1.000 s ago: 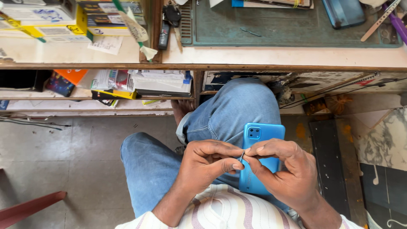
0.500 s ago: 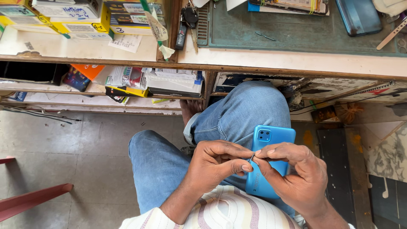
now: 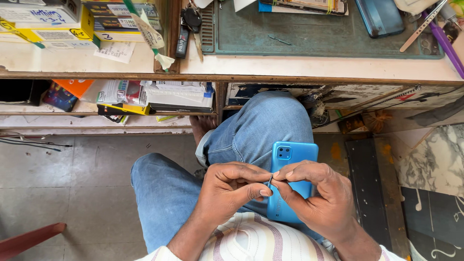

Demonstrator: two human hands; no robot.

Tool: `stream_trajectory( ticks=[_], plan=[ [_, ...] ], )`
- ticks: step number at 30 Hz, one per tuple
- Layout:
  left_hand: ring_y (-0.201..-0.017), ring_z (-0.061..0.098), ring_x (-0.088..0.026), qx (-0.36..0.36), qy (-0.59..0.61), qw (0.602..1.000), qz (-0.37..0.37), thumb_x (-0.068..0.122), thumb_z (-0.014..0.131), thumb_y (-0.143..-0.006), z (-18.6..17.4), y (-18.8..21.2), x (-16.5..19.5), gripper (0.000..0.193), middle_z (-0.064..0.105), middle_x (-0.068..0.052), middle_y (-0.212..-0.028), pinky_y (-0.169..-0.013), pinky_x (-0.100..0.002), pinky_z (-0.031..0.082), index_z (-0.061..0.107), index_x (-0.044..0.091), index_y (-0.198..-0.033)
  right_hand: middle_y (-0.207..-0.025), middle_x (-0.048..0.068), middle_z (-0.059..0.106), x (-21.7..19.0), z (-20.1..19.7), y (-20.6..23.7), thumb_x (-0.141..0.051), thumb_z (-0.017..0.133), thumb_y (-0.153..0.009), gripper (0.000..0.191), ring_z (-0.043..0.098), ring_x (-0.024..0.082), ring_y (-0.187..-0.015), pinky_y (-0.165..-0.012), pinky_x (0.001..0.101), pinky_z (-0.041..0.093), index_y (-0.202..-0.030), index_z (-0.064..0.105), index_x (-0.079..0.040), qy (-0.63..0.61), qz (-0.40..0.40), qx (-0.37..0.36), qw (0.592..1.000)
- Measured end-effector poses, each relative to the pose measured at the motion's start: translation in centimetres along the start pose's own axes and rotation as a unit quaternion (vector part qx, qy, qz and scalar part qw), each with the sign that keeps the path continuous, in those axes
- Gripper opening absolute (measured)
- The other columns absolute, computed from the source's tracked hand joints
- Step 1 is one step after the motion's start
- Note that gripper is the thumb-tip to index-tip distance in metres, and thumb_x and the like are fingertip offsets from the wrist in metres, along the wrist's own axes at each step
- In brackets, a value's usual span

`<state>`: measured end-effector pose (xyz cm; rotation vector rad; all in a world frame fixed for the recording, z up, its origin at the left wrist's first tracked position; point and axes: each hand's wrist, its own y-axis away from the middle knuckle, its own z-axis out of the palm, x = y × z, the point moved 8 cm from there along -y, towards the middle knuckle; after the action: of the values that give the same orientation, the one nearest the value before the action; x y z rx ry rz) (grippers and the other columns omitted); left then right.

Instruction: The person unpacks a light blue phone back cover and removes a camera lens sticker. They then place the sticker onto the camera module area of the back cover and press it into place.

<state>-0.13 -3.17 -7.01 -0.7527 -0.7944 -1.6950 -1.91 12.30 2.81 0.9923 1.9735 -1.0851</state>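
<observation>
Workbench (image 3: 309, 67) along top edge, green mat (image 3: 309, 36) on it, cluttered shelf (image 3: 96, 118) beneath, grey tiled floor (image 3: 72, 179) | count: one blue phone (image 3: 292, 159) face-down over lap, one dark phone (image 3: 379, 17) on mat | left hand (image 3: 227, 191) and right hand (image 3: 319, 193) both pinched shut on one thin metal pin (image 3: 269, 181), touching blue phone's edge.

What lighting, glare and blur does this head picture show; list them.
Head view: soft, even daylight, no hard shadows; a mild sheen on the blue phone; both hands sharp; the thin pin between the fingertips is too small to make out; the bench edge bows slightly from lens distortion.
</observation>
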Motion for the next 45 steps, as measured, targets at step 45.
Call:
stream_trajectory(
  ticks=[45],
  plan=[
    [-0.093, 0.078, -0.017, 0.004, -0.081, 0.997, 0.0, 0.013, 0.087, -0.08, -1.1, -0.9, -1.3, 0.023, 0.081, -0.015, -0.1, -0.085, -0.032, 0.065, 0.08, 0.002, -0.099, -0.097, 0.007, 0.077, 0.9, 0.4, 0.2, -0.003, 0.081, -0.086, 0.032, 0.08, 0.018, -0.095, -0.081, 0.0292, 0.068, -0.11, 0.06, -0.008, 0.048, -0.021, 0.01, 0.999]
  ],
)
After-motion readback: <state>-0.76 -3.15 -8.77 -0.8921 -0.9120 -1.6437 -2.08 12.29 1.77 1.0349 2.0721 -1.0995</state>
